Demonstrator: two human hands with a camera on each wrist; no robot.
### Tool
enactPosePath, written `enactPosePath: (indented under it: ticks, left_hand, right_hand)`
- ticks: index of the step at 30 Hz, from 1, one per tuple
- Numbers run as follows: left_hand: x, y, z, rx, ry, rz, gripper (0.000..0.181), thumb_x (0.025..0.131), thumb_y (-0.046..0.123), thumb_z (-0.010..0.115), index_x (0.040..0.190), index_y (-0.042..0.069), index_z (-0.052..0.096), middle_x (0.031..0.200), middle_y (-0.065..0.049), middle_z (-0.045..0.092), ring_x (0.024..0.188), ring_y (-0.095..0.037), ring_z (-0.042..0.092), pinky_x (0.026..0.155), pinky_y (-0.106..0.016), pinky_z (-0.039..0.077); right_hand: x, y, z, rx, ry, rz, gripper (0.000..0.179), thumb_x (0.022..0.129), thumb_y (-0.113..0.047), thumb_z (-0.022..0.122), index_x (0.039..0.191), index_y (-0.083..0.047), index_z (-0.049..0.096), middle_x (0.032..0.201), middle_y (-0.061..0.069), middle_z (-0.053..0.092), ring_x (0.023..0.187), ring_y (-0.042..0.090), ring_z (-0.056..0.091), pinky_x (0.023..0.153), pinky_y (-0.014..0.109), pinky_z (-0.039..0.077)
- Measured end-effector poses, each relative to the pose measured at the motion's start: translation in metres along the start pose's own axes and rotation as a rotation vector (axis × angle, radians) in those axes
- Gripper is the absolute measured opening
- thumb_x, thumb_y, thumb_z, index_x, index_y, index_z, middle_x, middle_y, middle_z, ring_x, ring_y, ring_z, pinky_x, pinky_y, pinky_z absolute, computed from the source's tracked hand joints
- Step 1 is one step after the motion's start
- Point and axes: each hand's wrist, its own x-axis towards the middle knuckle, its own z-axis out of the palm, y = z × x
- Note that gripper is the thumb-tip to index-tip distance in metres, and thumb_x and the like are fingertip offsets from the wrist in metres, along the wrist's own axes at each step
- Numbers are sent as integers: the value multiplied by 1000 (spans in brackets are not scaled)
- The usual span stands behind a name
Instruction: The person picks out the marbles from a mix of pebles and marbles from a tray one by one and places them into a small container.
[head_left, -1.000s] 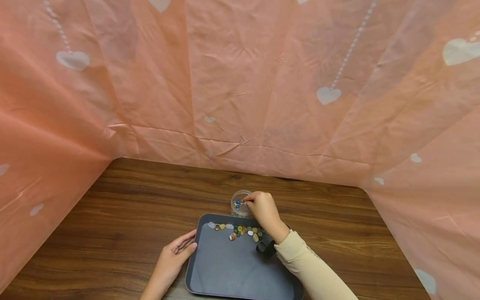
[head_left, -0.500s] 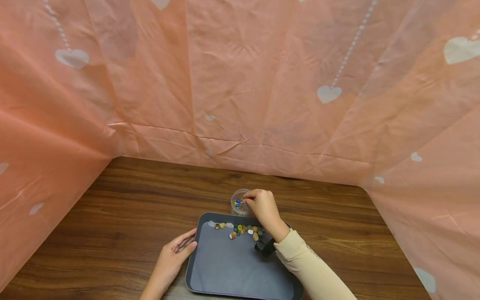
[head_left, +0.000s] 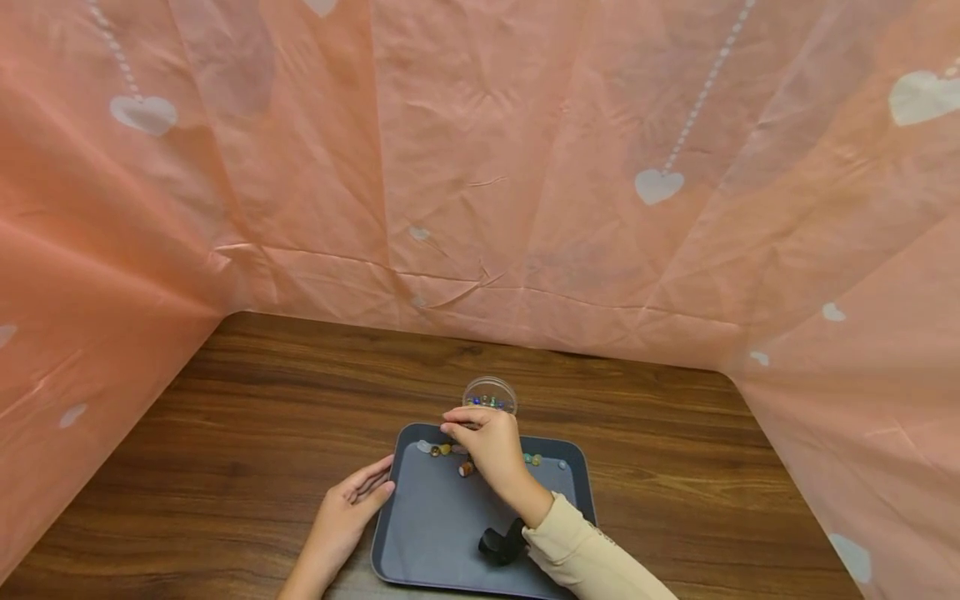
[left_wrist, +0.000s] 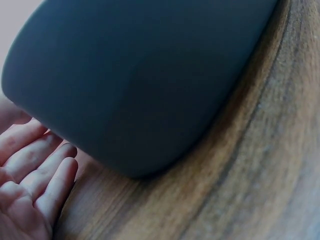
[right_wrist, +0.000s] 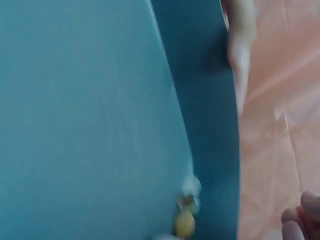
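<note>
My left hand (head_left: 341, 512) rests at the left rim of a dark grey tray (head_left: 435, 533), thumb and fingertips against its outer side. In the left wrist view its fingers (left_wrist: 62, 182) lie relaxed beside the tray wall (left_wrist: 125, 100). My right hand (head_left: 491, 450) hovers over the tray's far edge, index finger and thumb stretched left with a small gap between the tips; nothing shows between them. Beneath it lie small polished stones, partly hidden, including a brown-and-white stone (head_left: 466, 469) and a yellow stone (right_wrist: 184, 224). Just behind, a clear round container (head_left: 491, 380) holds blue and green glass marbles (head_left: 483, 401).
A brown wood-grain table (head_left: 262, 417) carries the tray and container. Pink cloth with white hearts (head_left: 450, 208) rises behind the table and along both sides. A black wrist camera (head_left: 502, 543) on my right wrist hangs over the tray. More small stones (head_left: 532, 459) lie at the tray's far right.
My right hand has left the container and moved left and nearer, over the tray's far edge, covering the middle stones. My left hand stays at the rim.
</note>
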Motion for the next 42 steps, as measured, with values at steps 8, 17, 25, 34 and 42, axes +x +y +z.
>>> enactPosePath:
  ticks: [8, 17, 25, 34, 42]
  left_hand:
    - [0, 0, 0, 8, -15, 15, 39, 85, 13, 67, 122, 4, 59, 124, -13, 60, 114, -20, 58, 87, -13, 47]
    - [0, -1, -1, -4, -14, 21, 39, 85, 12, 66, 123, 3, 59, 123, -14, 60, 111, -14, 59, 87, -13, 48]
    - [0, -1, -1, -10, -15, 1, 41, 85, 15, 67, 123, 4, 58, 124, -14, 60, 113, -15, 59, 87, -13, 48]
    - [-2, 0, -1, 2, -4, -1, 41, 84, 14, 68, 123, 4, 59, 124, -13, 60, 111, -13, 59, 86, -13, 48]
    - [-2, 1, 0, 9, 0, 0, 39, 84, 12, 67, 122, 4, 59, 123, -13, 61, 112, -15, 59, 86, -13, 48]
  right_hand:
    - [-8, 11, 15, 21, -128, 175, 12, 75, -10, 76, 86, -4, 75, 74, 7, 72, 38, 5, 47, 36, 20, 41]
    - [-8, 21, 26, -267, -171, -81, 13, 73, -5, 76, 87, -4, 75, 87, 5, 73, 83, 17, 69, 67, 20, 54]
    - [-6, 19, 30, -505, -253, -237, 11, 75, -4, 73, 85, -7, 75, 86, 2, 73, 83, 12, 68, 71, 21, 54]
    - [-7, 13, 33, -649, -287, -278, 11, 76, -4, 72, 83, -10, 76, 85, -1, 73, 82, 9, 67, 70, 20, 54]
    - [-2, 12, 21, -248, -286, -33, 5, 75, -12, 75, 80, -10, 77, 78, 1, 73, 62, 9, 64, 52, 20, 51]
